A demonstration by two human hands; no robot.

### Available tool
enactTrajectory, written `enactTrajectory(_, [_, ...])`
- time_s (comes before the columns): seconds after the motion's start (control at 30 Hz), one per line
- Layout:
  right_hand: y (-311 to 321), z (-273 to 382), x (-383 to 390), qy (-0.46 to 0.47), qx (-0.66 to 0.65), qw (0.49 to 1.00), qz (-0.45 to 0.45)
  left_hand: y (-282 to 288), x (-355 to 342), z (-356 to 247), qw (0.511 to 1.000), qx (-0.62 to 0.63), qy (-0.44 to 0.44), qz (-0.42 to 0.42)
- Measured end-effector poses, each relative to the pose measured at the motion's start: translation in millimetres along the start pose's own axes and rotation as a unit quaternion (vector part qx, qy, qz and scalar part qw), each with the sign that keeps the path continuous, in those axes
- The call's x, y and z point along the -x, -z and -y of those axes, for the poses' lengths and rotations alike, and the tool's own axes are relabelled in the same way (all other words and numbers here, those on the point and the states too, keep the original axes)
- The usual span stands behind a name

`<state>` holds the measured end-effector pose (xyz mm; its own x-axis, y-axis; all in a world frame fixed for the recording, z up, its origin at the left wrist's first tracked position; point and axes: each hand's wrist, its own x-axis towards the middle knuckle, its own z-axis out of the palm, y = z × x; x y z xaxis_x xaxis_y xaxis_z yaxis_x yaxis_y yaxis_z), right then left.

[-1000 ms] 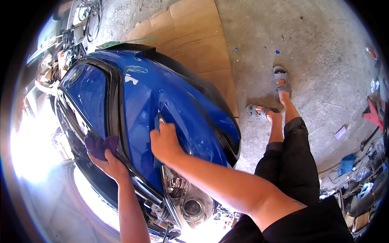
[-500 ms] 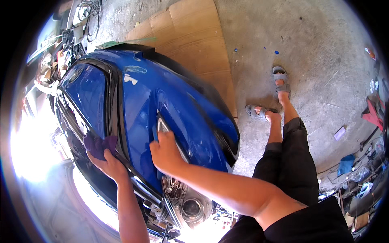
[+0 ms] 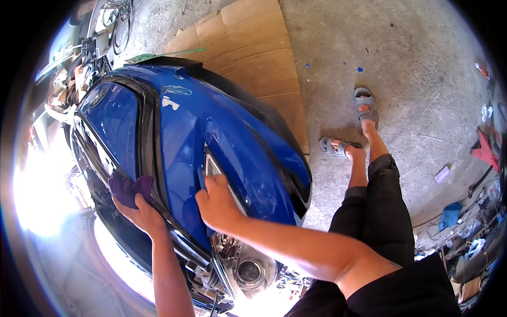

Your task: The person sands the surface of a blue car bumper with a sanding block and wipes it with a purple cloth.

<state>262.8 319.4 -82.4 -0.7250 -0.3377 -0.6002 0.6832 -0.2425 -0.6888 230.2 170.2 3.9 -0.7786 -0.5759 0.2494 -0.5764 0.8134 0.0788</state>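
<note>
My left hand (image 3: 141, 211) grips a dark purple cloth (image 3: 127, 189) against the black trim along the blue motorcycle front fairing's (image 3: 240, 148) left side. My right hand (image 3: 216, 201) has its fingers curled at a narrow recess in the blue panel, beside a silver-edged triangular insert (image 3: 211, 161); a small blue piece shows behind the fingers, but I cannot make out what they hold. Below that hand is a clear headlamp (image 3: 248, 269). White marks show on the upper part of the blue panel.
A large cardboard sheet (image 3: 248, 47) lies beside the fairing on the concrete floor (image 3: 412, 68). My sandalled feet (image 3: 367, 105) are on the right. Cables and parts (image 3: 119, 26) crowd the upper left; scraps, a blue item (image 3: 450, 214) and a red part (image 3: 486, 150) line the right edge.
My right hand has slid a little way down the recess, toward the headlamp, uncovering more of the silver-edged insert. My left hand and the cloth stay where they were.
</note>
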Motion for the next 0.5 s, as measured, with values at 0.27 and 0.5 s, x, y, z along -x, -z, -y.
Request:
enactTrajectory(0.27, [3.9,1.1,-4.1,-0.016,0.024,0.999,0.018,-0.8,-0.3,3.3,1.000,-0.015,-0.019,-0.017])
enactTrajectory(0.5, [12.0,7.7,-32.9,-0.057,0.010,0.998,0.005,-1.7,-2.0,-4.3,1.000,0.007,-0.018,-0.002])
